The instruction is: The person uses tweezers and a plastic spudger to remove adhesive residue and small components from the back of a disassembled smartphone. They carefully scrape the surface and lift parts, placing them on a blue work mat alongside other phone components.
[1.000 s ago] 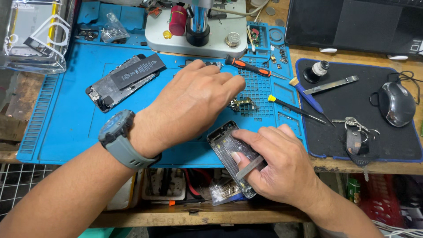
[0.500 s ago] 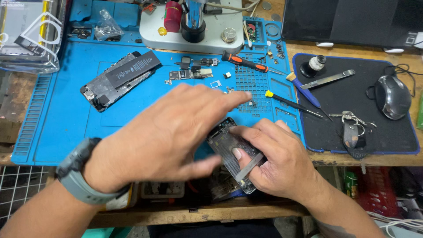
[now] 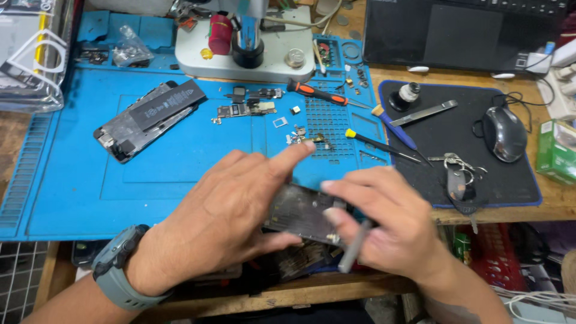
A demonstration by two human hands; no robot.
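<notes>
Dark gutted phone housing [image 3: 303,214] (blurred); both hands' fingers [image 3: 288,157] around it.

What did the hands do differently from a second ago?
The left hand pulled back from the small metal parts on the blue work mat and came to the dark opened phone body, now gripping it together with the right hand, which has kept hold throughout along with a thin grey tool. The black battery on its screen panel, the screwdrivers and the mouse stayed put.
</notes>
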